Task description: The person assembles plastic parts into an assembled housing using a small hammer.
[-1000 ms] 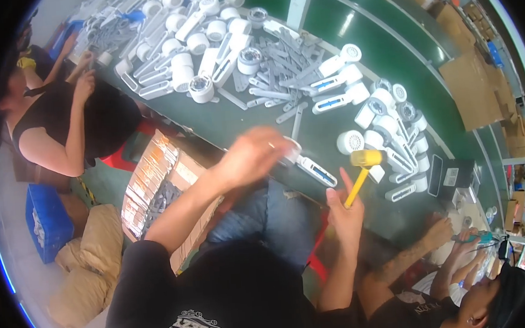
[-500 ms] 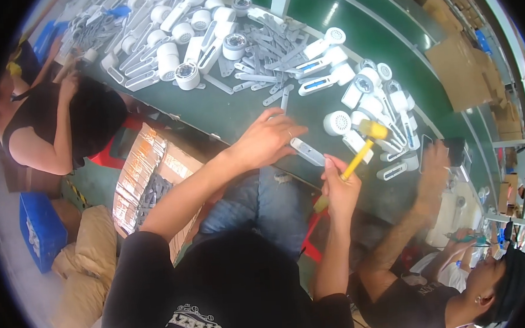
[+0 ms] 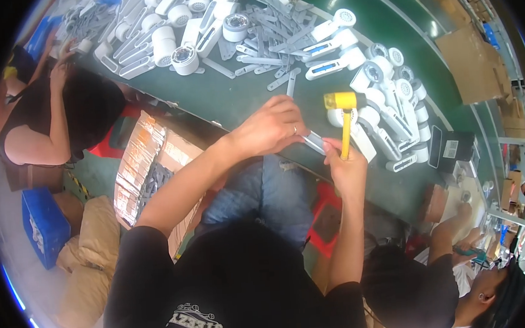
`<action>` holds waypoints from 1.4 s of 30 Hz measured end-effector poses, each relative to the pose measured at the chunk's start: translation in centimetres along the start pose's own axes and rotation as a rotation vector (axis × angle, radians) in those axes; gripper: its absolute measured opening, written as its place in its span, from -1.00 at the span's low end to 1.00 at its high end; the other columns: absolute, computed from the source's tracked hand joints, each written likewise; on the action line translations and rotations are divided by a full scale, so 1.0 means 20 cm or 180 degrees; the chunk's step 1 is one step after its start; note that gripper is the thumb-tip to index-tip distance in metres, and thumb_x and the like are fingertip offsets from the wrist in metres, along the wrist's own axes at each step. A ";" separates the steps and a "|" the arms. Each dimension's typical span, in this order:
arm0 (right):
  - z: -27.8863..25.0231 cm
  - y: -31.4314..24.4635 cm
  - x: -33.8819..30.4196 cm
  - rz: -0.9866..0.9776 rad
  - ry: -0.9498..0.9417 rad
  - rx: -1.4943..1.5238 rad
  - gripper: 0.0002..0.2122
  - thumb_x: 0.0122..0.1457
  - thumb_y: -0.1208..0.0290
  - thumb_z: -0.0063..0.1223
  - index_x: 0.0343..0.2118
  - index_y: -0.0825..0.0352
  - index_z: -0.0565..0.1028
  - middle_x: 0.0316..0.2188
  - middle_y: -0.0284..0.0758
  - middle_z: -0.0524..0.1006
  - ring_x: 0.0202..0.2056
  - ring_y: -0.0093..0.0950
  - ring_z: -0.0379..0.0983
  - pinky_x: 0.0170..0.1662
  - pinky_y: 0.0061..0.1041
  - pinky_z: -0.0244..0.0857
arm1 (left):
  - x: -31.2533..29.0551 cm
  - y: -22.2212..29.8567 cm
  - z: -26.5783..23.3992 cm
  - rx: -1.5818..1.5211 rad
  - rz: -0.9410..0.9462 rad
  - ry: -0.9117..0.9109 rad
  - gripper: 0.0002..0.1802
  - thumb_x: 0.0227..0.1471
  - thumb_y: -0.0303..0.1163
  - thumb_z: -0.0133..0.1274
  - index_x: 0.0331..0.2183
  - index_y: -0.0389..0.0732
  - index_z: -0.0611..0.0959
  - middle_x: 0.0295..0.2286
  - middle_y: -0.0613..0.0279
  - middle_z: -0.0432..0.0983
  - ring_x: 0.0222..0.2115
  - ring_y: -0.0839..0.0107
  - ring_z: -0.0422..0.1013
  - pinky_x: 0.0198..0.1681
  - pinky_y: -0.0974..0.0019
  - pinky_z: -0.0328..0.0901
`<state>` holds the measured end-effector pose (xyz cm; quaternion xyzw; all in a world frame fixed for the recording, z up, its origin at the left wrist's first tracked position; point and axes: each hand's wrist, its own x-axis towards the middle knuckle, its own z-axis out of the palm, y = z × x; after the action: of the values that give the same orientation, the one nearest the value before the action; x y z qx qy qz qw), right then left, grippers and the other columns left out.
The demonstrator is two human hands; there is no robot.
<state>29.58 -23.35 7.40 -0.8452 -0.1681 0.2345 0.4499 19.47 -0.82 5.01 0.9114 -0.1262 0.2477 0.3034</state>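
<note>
The mallet [image 3: 345,123] is yellow, the slim handle piece [image 3: 314,141] pale grey, the flat strips [image 3: 274,37] grey, the round-headed handheld units [image 3: 326,68] white, some blue-striped, the bench [image 3: 235,105] green.

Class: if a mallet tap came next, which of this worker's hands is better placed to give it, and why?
Probably the right hand: it grips the yellow mallet, head clear of the fist, while the left hand holds the pale handle piece.

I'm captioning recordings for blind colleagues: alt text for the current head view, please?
A slim pale-grey plastic piece is held between a person's left grip and right grip, the latter also clasping a yellow-handled mallet. Beyond, white and grey plastic parts lie heaped on a green table.
</note>
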 end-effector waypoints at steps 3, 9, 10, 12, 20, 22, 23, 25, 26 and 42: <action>0.00 -0.07 -0.02 0.0166 0.0074 -0.0575 -0.65 0.32 0.26 0.28 0.07 0.37 0.64 -0.57 -0.39 0.56 -0.63 -0.69 0.31 -0.56 -0.62 0.14 | -0.01 0.00 0.00 -0.0029 0.0015 -0.0019 -0.75 -0.04 -0.39 0.40 -0.25 -0.10 0.74 -0.27 0.28 0.59 -0.08 0.19 0.50 0.19 0.04 0.33; 0.03 0.00 0.00 0.1180 -0.0747 0.1812 -0.56 0.39 0.21 0.18 0.16 0.47 0.53 -0.52 -0.15 0.65 -0.76 -0.67 0.21 -0.68 -0.62 0.01 | -0.08 0.02 -0.02 0.0025 -0.0058 0.0169 -0.79 -0.02 -0.36 0.36 -0.29 -0.13 0.73 -0.32 0.28 0.59 -0.10 0.20 0.48 0.09 0.10 0.32; 0.04 0.01 0.00 0.1270 -0.0750 0.1991 -0.58 0.38 0.22 0.19 0.14 0.47 0.55 -0.52 -0.14 0.65 -0.76 -0.67 0.21 -0.68 -0.61 0.01 | -0.08 0.02 -0.02 0.0071 -0.0073 0.0125 -0.79 -0.03 -0.35 0.36 -0.28 -0.13 0.74 -0.30 0.29 0.60 -0.09 0.22 0.49 0.11 0.10 0.33; 0.05 0.04 0.00 0.1151 -0.0704 0.1926 -0.58 0.38 0.23 0.19 0.12 0.47 0.56 -0.52 -0.14 0.65 -0.76 -0.67 0.21 -0.68 -0.61 0.01 | -0.08 0.04 -0.02 0.0131 -0.0081 0.0086 -0.78 -0.03 -0.35 0.36 -0.27 -0.12 0.74 -0.29 0.30 0.61 -0.09 0.24 0.49 0.12 0.10 0.34; 0.07 0.05 -0.03 0.0808 -0.0430 0.1563 -0.62 0.38 0.24 0.21 0.07 0.46 0.58 -0.58 -0.35 0.53 -0.69 -0.68 0.25 -0.63 -0.62 0.05 | -0.02 0.04 0.04 0.0522 0.0326 -0.0193 -0.74 0.06 -0.29 0.23 -0.17 0.07 0.82 -0.37 0.37 0.64 -0.30 0.25 0.55 -0.11 0.23 0.47; 0.03 0.04 -0.11 0.0652 -0.0271 0.1575 -0.62 0.42 0.25 0.13 0.13 0.45 0.54 -0.57 -0.39 0.48 -0.65 -0.69 0.27 -0.59 -0.62 0.08 | -0.02 0.04 0.05 0.0545 0.0498 -0.0114 -0.76 0.07 -0.25 0.23 -0.19 0.06 0.83 -0.41 0.40 0.62 -0.33 0.25 0.53 -0.23 0.24 0.46; 0.02 0.04 -0.15 0.0469 -0.0148 0.1601 -0.61 0.46 0.26 0.05 0.19 0.44 0.49 -0.55 -0.44 0.44 -0.61 -0.70 0.29 -0.56 -0.63 0.11 | -0.02 0.04 0.06 0.0554 0.0410 -0.0195 -0.75 0.06 -0.24 0.24 -0.18 0.05 0.83 -0.41 0.38 0.62 -0.33 0.25 0.54 -0.22 0.24 0.46; -0.02 0.06 -0.35 0.0172 0.0049 0.1584 -0.57 0.55 0.27 -0.19 0.37 0.35 0.31 -0.54 -0.48 0.37 -0.56 -0.68 0.30 -0.51 -0.61 0.19 | -0.03 0.03 0.05 0.0578 0.0293 -0.0250 -0.74 0.05 -0.23 0.25 -0.17 0.05 0.83 -0.41 0.37 0.63 -0.32 0.25 0.54 -0.20 0.24 0.46; -0.06 0.03 -0.45 0.0105 0.0136 0.1285 -0.55 0.56 0.28 -0.25 0.42 0.31 0.26 -0.56 -0.48 0.36 -0.57 -0.67 0.30 -0.51 -0.59 0.22 | -0.03 0.03 0.05 0.0579 0.0342 -0.0180 -0.74 0.05 -0.23 0.25 -0.17 0.04 0.83 -0.42 0.36 0.62 -0.32 0.24 0.54 -0.20 0.24 0.46; -0.07 0.01 -0.72 0.0431 0.0004 -0.0096 -0.47 0.51 0.43 -0.22 0.50 0.24 0.09 -0.57 -0.29 0.39 -0.54 -0.56 0.36 -0.41 -0.48 0.32 | -0.02 0.02 0.06 0.0460 0.0385 -0.0060 -0.76 0.06 -0.25 0.26 -0.20 0.00 0.85 -0.44 0.32 0.62 -0.33 0.20 0.53 -0.17 0.22 0.46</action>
<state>18.38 -31.45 11.48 -0.8615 -0.1138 0.2612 0.4204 19.35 -1.87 4.22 0.9239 -0.1656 0.2654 0.2201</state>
